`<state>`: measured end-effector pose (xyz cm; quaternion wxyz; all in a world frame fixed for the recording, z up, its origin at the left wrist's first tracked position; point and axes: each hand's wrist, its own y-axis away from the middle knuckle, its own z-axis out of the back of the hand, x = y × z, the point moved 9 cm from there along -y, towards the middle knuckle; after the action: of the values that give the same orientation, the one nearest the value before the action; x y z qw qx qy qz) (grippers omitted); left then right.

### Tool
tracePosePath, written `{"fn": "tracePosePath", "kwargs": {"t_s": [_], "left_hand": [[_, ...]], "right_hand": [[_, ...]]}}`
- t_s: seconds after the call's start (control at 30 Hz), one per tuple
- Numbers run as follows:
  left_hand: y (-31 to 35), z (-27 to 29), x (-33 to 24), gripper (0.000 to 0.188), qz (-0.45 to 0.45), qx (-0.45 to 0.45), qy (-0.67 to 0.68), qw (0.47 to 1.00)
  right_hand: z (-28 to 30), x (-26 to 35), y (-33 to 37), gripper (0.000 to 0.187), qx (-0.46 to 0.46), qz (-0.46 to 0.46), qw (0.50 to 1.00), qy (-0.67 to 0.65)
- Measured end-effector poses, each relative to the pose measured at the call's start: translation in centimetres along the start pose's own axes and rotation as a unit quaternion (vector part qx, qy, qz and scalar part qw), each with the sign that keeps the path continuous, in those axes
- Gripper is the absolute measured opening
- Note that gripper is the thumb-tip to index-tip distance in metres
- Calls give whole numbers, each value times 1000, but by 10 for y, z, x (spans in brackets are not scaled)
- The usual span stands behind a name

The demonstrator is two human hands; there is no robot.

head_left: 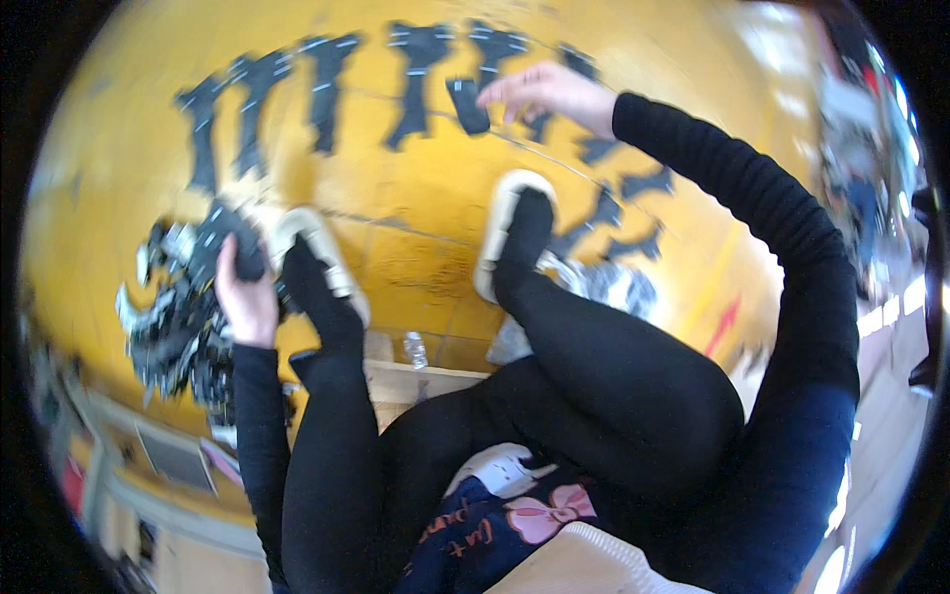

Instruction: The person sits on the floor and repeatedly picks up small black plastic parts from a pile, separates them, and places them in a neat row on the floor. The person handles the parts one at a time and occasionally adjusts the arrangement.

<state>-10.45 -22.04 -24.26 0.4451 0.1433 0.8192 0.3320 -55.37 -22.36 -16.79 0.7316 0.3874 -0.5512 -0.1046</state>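
Observation:
My left hand (247, 302) is closed around a stack of dark flat pieces (226, 236), beside the left shoe. Out in front, my right hand (554, 94) pinches the edge of a small dark rectangular piece (467, 106) over the yellow floor. Around it lies an arc of dark cut pieces with pale marks, such as one strip (416, 84) just left of the held piece and another (325, 89) farther left. A heap of dark and whitish pieces (178, 337) lies beside my left forearm.
My white-soled shoes, left (327, 262) and right (515, 223), rest on the yellow floor (416, 267). A clear plastic bag (618, 287) lies by the right leg. A small clear plastic item (416, 349) sits near a wooden board (426, 381) between my legs.

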Motion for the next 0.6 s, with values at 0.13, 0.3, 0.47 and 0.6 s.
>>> {"fn": "tracePosePath", "kwargs": {"t_s": [0.13,0.3,0.47,0.6], "left_hand": [[30,-56,13,32,52,71,-51,995],[53,-89,19,30,70,121,-185,973],[75,-122,25,28,103,169,-241,950],[85,-150,30,23,87,168,-258,947]], "right_hand": [[113,-82,159,30,-267,39,958,-97],[93,-297,355,38,-559,-10,740,-374],[-23,-470,400,42,-562,-134,666,-473],[-60,-497,359,35,-534,-160,691,-459]]}}
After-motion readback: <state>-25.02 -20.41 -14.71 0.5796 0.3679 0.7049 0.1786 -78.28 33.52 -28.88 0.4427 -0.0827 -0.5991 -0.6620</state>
